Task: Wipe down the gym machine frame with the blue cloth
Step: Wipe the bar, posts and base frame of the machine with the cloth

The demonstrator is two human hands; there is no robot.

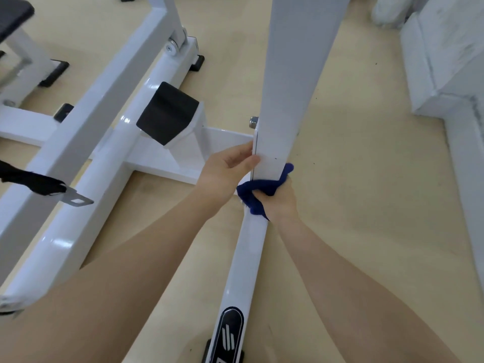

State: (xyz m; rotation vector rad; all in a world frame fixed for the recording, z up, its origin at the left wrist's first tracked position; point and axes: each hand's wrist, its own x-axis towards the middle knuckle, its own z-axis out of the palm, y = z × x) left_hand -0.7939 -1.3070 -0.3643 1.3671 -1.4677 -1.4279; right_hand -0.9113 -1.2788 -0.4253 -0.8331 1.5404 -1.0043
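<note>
Your right hand (279, 203) is curled tight around the bunched blue cloth (258, 193), pressing it against the foot of the white upright post (290, 82) just right of the frame's centre. Your left hand (226, 169) grips the same post from its left edge, thumb on the near face and fingers wrapped behind, just above and beside the cloth. The cloth wraps the post's base, one tip poking out on its right side.

The floor (353, 205) is pale beige with a few dark specks; a white-wrapped block (445, 61) fills the upper right of the frame.

The post runs from the hands up to the top edge, leaning slightly right. Below the hands a white base rail (251, 247) runs down to the bottom edge, carrying a black oval logo badge (229, 334). A crossbar (183, 153) leads left from the post to a long white beam (86, 142) slanting from lower left to top centre.

A black footplate (167, 112) sits on the crossbar left of your left hand. A black strap with a metal tab (52, 189) hangs in at the left edge, and a dark seat pad (13, 17) shows in the upper left corner
</note>
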